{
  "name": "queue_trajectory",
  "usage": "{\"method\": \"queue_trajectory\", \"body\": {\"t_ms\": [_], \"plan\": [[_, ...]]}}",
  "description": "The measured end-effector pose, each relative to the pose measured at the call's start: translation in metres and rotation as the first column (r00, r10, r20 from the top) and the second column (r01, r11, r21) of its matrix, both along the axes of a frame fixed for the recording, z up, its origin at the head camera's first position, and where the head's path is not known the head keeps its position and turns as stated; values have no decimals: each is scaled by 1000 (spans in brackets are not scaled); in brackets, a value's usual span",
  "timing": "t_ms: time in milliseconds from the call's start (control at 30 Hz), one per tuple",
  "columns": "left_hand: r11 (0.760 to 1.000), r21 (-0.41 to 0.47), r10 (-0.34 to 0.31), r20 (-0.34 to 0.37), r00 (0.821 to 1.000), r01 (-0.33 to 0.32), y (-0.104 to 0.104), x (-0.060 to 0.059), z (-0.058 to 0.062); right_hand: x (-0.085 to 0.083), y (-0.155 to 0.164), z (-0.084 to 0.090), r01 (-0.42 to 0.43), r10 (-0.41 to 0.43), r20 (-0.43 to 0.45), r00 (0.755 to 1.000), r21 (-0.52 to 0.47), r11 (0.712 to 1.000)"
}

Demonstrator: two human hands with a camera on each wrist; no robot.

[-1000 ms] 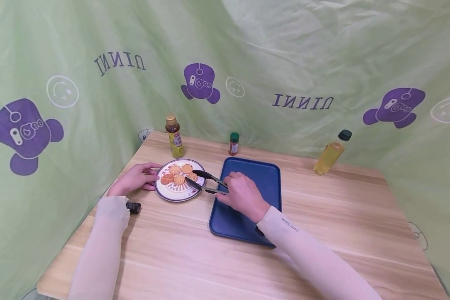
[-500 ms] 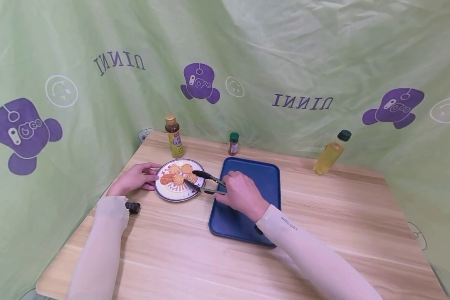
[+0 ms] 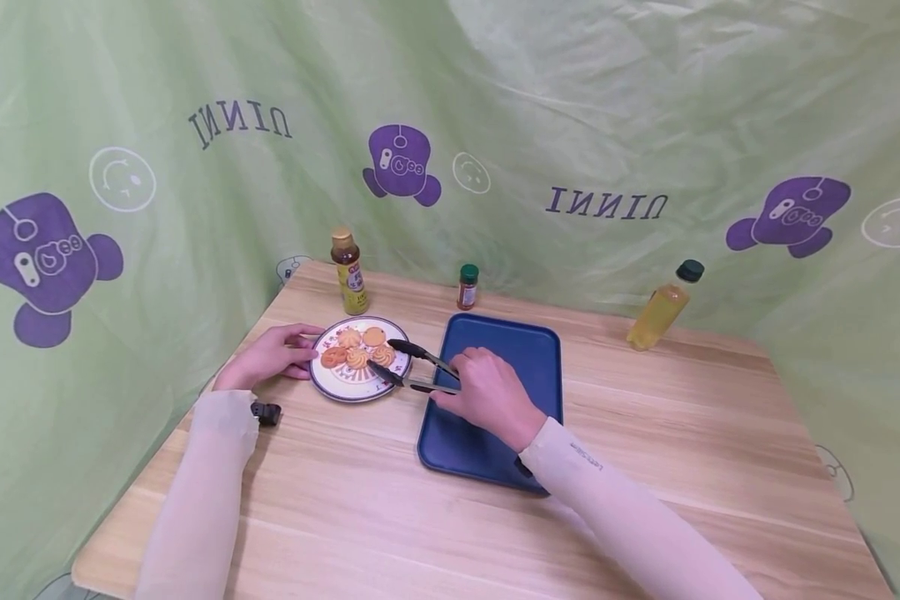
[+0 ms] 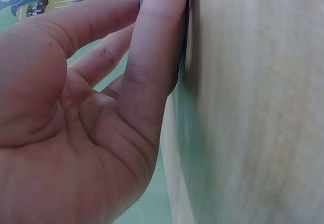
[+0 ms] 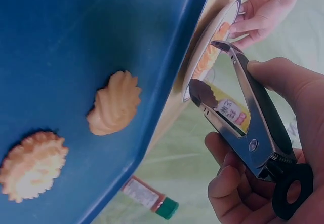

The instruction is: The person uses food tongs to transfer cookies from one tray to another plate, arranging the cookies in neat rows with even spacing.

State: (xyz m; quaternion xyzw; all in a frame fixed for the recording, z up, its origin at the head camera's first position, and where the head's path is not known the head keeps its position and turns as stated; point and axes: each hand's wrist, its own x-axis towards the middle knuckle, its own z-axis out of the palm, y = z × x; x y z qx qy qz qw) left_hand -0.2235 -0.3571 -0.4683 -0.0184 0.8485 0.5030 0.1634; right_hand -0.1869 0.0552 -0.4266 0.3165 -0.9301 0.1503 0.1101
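Note:
My left hand (image 3: 273,357) holds the left rim of a white patterned plate (image 3: 337,388) with a dark edge; in the left wrist view its fingers (image 4: 147,51) reach to that rim, low beside the table. Several cookies (image 3: 357,359) lie on the plate, some swirled and some flat. In my right hand (image 3: 491,392) is a pair of metal tongs (image 5: 248,117) with black tips. The spread tips stand over the plate's right side, either side of a swirled cookie (image 3: 382,357). Beneath the right hand lies a blue tray (image 3: 457,442), with two cookies (image 5: 115,104) on it in the right wrist view.
Behind the plate stands a yellow-labelled sauce bottle (image 3: 351,279). A small green-capped spice jar (image 3: 467,288) is beyond the tray. To the right leans a bottle of yellow liquid (image 3: 658,312) with a dark cap. Green printed cloth (image 3: 532,100) hangs around the wooden table (image 3: 330,517).
The right hand has shifted slightly right and the tongs' tips stand a little wider apart. The left hand and plate have stayed put.

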Motion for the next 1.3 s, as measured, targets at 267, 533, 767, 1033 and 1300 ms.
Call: {"method": "queue_trajectory", "body": {"t_ms": [267,533,767,1033,1300], "plan": [[1000,2,3,6,1000,-3,0,0,1,7,18,-3,31,-31,2,1000,-44,999],[1000,-7,3,7,1000,-3,-1,-3,0,19,42,-3,83,-79,39,996,-100,992],[1000,-20,-1,14,1000,1,-2,-2,-1,34,64,-6,136,-130,62,990,-94,986],[1000,-25,-5,7,1000,5,-2,-2,1,54,91,-9,165,-163,36,986,-69,984],[1000,-9,-7,2,1000,7,-1,-3,-2,68,109,-13,198,-196,32,980,-81,977]]}}
